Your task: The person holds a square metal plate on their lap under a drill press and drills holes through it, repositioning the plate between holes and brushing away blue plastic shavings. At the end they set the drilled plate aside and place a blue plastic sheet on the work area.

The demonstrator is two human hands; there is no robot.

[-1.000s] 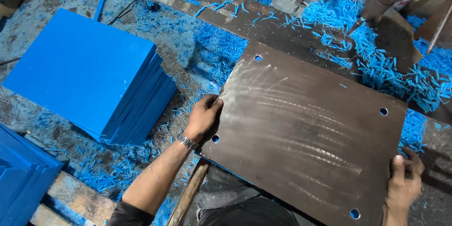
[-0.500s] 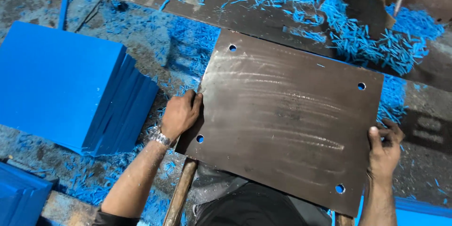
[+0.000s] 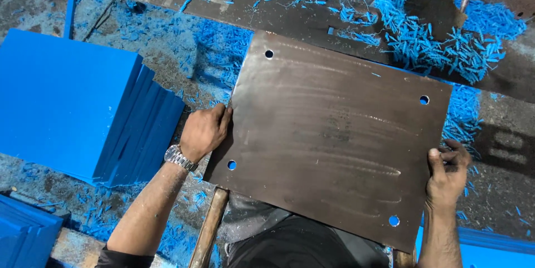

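The metal plate (image 3: pixel 334 139) lies across the bench, both hands on its side edges, not lifted clear. The left hand (image 3: pixel 205 131) curls over the left edge beside the stack of blue sheets (image 3: pixel 78 100); the right hand (image 3: pixel 446 173) clasps the right edge, thumb on top.

Dull, streaked metal plate (image 3: pixel 334 134); matt, smooth blue sheets (image 3: pixel 72 100), probably plastic.

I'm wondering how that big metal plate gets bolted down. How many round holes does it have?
4 holes in the metal plate, one near each corner: far left, far right, near left beside the left hand, near right by the right hand. The hands may hide others.
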